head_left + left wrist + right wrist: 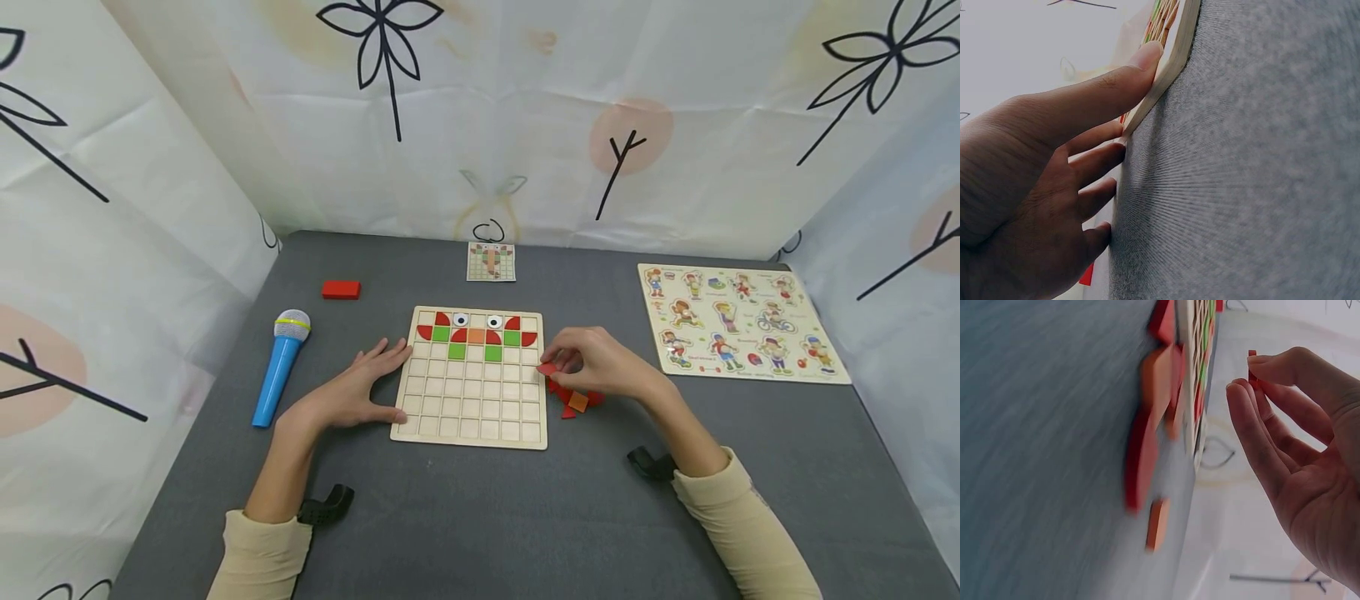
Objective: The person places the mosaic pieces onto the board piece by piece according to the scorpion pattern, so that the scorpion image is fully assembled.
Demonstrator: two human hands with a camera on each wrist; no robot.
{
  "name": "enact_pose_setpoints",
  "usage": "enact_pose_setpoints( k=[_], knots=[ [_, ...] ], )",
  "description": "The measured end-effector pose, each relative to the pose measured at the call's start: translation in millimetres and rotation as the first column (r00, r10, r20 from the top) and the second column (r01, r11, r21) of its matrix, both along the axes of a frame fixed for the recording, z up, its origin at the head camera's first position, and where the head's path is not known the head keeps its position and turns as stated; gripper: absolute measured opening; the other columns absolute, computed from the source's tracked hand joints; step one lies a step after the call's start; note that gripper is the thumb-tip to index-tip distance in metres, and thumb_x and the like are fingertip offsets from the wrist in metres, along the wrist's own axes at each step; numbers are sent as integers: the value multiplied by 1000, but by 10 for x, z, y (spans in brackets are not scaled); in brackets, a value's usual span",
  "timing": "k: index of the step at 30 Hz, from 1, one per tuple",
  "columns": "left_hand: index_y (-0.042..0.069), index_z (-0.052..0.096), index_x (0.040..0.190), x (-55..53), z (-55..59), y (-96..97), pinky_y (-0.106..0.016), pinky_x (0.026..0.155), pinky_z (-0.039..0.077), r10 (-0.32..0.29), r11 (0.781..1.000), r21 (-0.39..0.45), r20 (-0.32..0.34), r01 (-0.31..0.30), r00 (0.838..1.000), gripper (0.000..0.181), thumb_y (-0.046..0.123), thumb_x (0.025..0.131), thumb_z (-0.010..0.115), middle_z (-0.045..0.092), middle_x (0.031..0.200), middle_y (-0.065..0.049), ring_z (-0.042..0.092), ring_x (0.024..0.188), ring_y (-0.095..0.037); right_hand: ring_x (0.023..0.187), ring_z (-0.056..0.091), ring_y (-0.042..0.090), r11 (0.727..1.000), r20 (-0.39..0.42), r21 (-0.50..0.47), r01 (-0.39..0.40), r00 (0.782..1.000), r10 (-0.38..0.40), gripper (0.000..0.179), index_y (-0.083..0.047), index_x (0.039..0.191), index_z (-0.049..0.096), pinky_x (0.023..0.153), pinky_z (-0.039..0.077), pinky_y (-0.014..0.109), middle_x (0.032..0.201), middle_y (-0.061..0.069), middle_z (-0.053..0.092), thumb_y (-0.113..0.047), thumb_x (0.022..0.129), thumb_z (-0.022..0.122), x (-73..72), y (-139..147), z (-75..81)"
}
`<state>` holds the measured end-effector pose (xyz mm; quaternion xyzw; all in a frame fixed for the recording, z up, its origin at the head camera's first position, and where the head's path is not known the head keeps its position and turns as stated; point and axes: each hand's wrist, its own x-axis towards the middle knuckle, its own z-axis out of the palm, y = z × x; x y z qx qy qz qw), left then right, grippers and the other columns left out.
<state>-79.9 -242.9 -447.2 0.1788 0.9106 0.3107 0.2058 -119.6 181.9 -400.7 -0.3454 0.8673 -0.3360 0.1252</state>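
A wooden grid board [468, 406] lies on the table, its upper rows filled with red, green, orange and eye-marked tiles and its lower cells bare. My left hand [347, 393] rests along the board's left edge with fingers spread; in the left wrist view the thumb [1110, 87] touches the rim. Over the board's right edge, my right hand [603, 365] pinches a small red tile [1252, 370] between thumb and fingers. Below that hand lies a loose pile of red tiles [1141, 462] with an orange square tile [578, 402], partly hidden by the hand in the head view.
Behind the board lies a small pattern card [491, 262]. A red block [341, 290] and a blue toy microphone [281, 367] are at the left. A picture board with printed figures [738, 323] lies at the back right. Patterned cloth walls [480, 125] enclose the grey table [480, 525].
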Motion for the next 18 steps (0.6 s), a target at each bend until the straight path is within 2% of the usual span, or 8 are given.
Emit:
enact_pose_setpoints(
  k=[4,7,11,14,18],
  knots=[
    [19,30,173,18,15,-9,-77,133,6,-10,999,39,-11,10,1000,115,47,82,95,24,182,-14,7,171,-47,88,76,14,999,-1,1,-51,999,51,16,-6,109,81,80,68,36,107,8,78,-4,93,81,-67,-237,11],
    [21,30,173,22,-15,-30,-78,132,6,-24,997,72,-38,26,999,114,51,82,93,25,182,-14,7,171,-46,90,76,13,996,11,5,-91,996,91,15,-7,110,82,82,68,35,107,7,79,-7,95,81,-126,-391,-8],
    [19,29,173,14,-5,-19,-78,132,5,-23,999,46,-28,25,999,114,46,83,94,24,182,-15,7,171,-47,90,77,14,991,34,37,-130,991,129,15,-6,110,82,84,67,34,107,7,80,-10,96,82,-180,-563,-24],
    [16,29,173,15,44,5,-77,133,5,-13,1000,24,2,13,1000,115,41,82,95,23,182,-16,6,171,-48,92,78,16,984,41,68,-164,986,161,15,-4,110,81,86,67,35,107,9,81,-5,95,79,-214,-667,-37],
    [15,30,173,19,19,-20,-77,133,3,-22,998,56,-15,23,1000,114,41,83,95,23,182,-17,6,171,-47,92,80,17,976,45,85,-202,979,199,19,-3,111,81,86,66,34,106,10,82,2,93,74,-249,-761,-50]
  ],
)
